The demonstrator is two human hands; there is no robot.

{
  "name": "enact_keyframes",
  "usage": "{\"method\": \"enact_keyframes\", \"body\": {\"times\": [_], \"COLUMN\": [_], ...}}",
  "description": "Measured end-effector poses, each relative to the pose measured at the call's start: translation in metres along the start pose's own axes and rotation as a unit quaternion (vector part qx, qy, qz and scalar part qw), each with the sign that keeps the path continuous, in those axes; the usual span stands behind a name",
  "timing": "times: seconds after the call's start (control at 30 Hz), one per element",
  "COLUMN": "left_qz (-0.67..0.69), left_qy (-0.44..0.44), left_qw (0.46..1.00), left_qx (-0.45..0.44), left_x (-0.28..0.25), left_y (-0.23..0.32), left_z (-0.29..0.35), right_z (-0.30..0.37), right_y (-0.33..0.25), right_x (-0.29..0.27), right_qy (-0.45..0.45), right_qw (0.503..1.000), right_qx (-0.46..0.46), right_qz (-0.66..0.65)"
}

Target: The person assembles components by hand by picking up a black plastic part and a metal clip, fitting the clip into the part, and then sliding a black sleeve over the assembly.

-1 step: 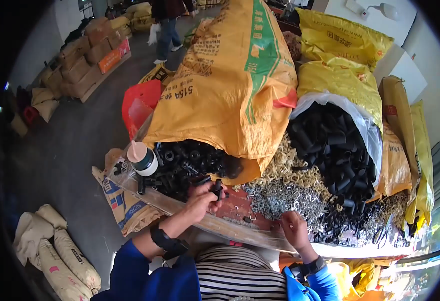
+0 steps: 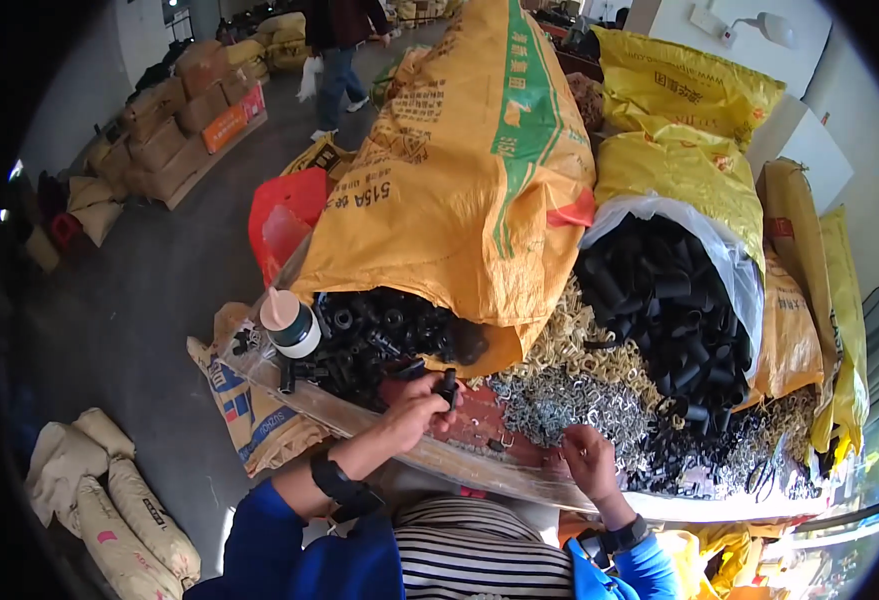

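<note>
In the head view, the left hand (image 2: 414,412) had its fingers closed around a small black tube (image 2: 447,388), which stood nearly upright above the red tabletop (image 2: 474,408), just before the orange sack (image 2: 449,220) and its black parts (image 2: 364,325). The right hand (image 2: 589,462) was half curled beside the grey metal clips (image 2: 549,408), fingertips near the thumb; I could not tell whether it gripped anything.

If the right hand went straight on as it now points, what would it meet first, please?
The right hand would probably meet the loose pile of small silvery metallic pieces, though depth is unclear.
</note>
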State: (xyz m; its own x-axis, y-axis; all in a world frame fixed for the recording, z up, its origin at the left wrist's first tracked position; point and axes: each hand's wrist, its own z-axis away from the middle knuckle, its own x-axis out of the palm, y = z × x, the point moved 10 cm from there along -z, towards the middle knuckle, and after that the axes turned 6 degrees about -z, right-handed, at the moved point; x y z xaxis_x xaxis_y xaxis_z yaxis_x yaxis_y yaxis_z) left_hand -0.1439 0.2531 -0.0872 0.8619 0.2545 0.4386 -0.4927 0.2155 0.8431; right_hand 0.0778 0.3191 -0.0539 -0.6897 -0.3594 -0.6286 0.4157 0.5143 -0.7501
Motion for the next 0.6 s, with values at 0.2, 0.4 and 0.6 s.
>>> {"method": "enact_keyframes", "body": {"times": [0.2, 0.4, 0.6], "left_qz": [-0.218, -0.290, -0.340], "left_qy": [-0.145, -0.135, -0.115], "left_qw": [0.962, 0.925, 0.903], "left_qx": [0.071, 0.204, 0.238], "left_x": [0.088, 0.107, 0.110], "left_y": [-0.007, 0.002, 0.008], "left_z": [-0.005, -0.007, -0.004], "right_z": [-0.022, -0.027, -0.025], "right_y": [-0.014, -0.032, -0.032], "right_x": [0.021, 0.029, 0.027], "right_qy": [-0.022, -0.020, -0.004], "right_qw": [0.924, 0.871, 0.860], "right_qx": [0.083, 0.125, 0.130], "right_qz": [-0.372, -0.475, -0.494]}}
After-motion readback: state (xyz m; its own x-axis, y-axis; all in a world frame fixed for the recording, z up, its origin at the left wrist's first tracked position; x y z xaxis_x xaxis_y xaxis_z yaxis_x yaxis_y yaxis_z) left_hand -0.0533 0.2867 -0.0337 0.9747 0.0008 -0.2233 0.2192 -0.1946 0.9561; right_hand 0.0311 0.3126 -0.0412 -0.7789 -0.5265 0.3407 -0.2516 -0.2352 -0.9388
